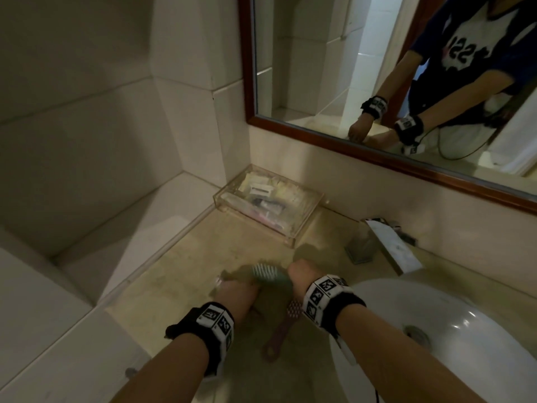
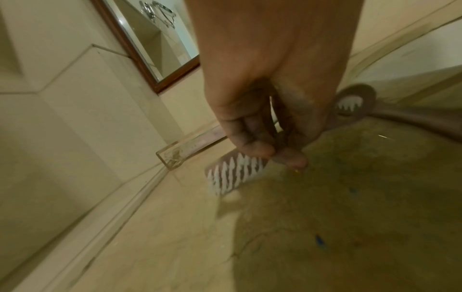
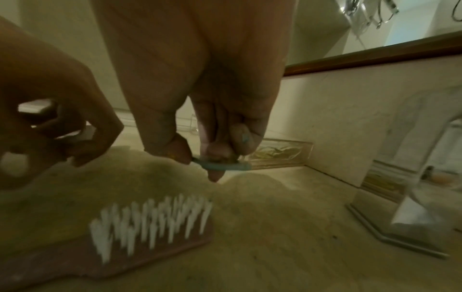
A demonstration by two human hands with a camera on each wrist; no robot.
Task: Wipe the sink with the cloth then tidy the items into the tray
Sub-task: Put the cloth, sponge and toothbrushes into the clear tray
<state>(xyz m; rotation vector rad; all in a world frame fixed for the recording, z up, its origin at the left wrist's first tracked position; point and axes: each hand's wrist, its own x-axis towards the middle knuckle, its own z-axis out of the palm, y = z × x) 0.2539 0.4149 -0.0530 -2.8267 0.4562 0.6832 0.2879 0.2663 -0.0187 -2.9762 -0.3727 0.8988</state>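
On the beige counter left of the white sink (image 1: 465,359), my right hand (image 1: 302,274) pinches the handle of a teal brush (image 3: 220,166), whose white-bristled head (image 1: 263,271) points left. My left hand (image 1: 235,292) is beside it, its fingers (image 2: 260,148) curled round a small pale item (image 1: 218,282) that I cannot identify. A pink brush (image 1: 279,327) lies bristles up on the counter between my wrists, untouched. The clear tray (image 1: 290,239) stands at the back by the wall, holding several small toiletries. No cloth is in view.
A chrome faucet (image 1: 389,245) stands behind the sink, to the right of my hands. A wood-framed mirror (image 1: 319,135) hangs above the counter. A tiled wall and ledge (image 1: 130,213) close off the left side.
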